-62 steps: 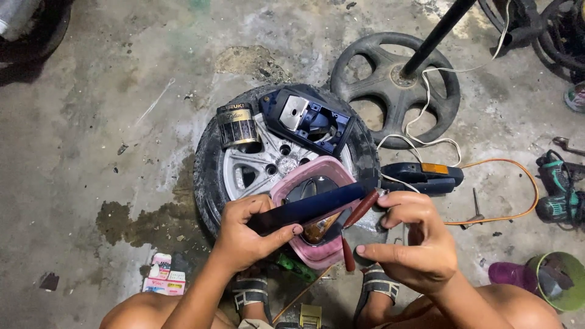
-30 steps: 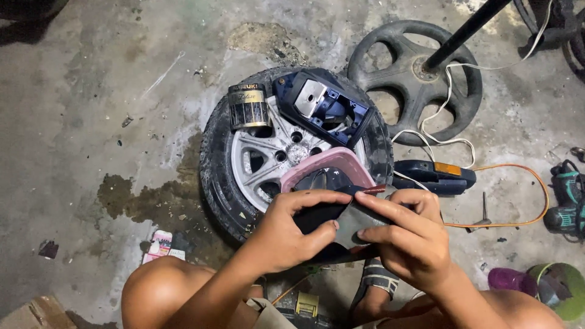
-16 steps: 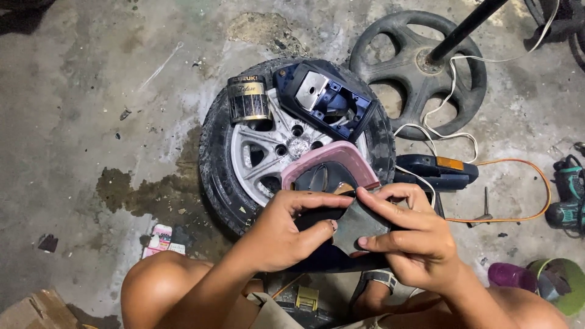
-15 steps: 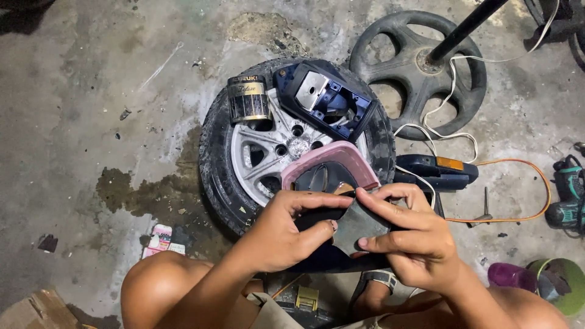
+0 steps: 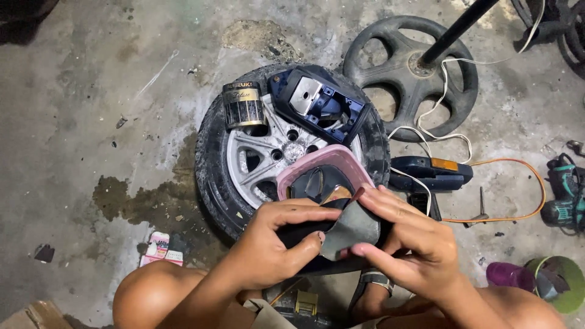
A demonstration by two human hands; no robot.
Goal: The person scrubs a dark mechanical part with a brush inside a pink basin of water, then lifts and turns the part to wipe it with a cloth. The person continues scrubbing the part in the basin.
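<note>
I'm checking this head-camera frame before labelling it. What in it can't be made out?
- Dark part, head view: both hands cover most of it, so its shape is unclear.
- Left hand grip: fingers wrap the part's far side.
- Grey sheet: right hand hides its edge.
- Pink tub contents: dark and part-covered.
- Drill: cut by the right edge.

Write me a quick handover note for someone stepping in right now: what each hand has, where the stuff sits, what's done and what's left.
Left hand: grips a dark flat part from below, thumb on top.
Right hand: pinches a grey sheet against that part, fingers curled over its edge.
Both are held over the near edge of the wheel lying flat on the concrete floor.
On the wheel: pink tub, black-and-gold can, blue housing.
Done: sheet laid partly around the part.
Left: one corner of the sheet stands free; how the rest sits is hidden by the hands.
</note>
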